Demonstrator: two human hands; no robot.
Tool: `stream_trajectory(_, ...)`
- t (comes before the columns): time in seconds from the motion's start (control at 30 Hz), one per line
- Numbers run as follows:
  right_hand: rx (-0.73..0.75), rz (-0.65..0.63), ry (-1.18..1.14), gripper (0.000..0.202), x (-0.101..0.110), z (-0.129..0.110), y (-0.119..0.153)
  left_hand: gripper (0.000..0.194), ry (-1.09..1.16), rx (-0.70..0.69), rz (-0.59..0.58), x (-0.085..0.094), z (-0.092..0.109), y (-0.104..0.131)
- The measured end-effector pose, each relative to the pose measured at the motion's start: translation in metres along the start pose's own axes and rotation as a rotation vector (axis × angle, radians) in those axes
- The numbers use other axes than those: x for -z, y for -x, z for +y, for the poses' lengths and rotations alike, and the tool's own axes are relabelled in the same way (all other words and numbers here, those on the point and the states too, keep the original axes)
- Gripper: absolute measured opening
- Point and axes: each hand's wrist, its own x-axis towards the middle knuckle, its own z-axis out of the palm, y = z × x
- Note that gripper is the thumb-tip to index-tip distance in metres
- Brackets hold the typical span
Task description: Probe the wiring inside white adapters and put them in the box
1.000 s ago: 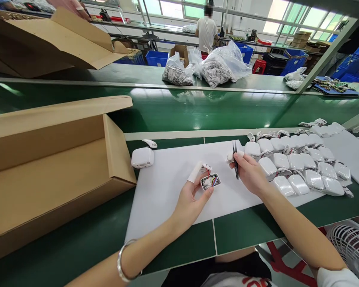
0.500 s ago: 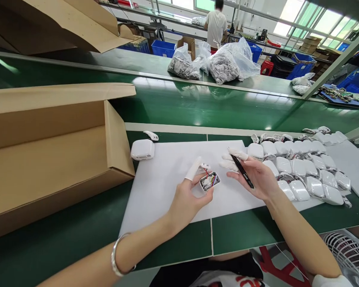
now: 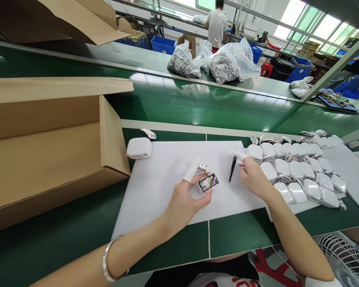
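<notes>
Holding open wired housing (image 3: 208, 182), left hand (image 3: 183, 200) sits left of black tweezers (image 3: 232, 169); these slant near-to-far over white sheet (image 3: 164, 171), by fingers of right hand (image 3: 255, 175), the nearer; its grip, can't tell.

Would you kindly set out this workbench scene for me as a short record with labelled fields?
Left hand: the left hand holds a small open white housing with coloured wires inside
Right hand: the right hand has black tweezers at its fingertips; grip unclear
Work surface: white sheet on a green bench
Right side: rows of glossy white units
Left side: open cardboard box, one white unit beside it
Background: clear plastic bags filled with small pieces; a person in a pale top
</notes>
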Motion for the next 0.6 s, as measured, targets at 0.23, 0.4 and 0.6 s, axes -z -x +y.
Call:
stream_trajectory(0.23, 0.465, -0.173, 0.647, 0.039, 0.0, 0.0, -0.011, 0.043, -0.032, -0.054, 0.027, 0.0, 0.0, 0.0)
stream_trajectory(0.4, 0.359, -0.164, 0.618, 0.02, -0.001, 0.001, -0.014, 0.046, -0.02, -0.061, 0.026, 0.001, 0.0, -0.001)
stream_trajectory(0.6, 0.285, 0.154, -0.114, 0.005, 0.011, 0.003, -0.007, 0.049, -0.017, -0.058, 0.005, -0.001, 0.0, -0.001)
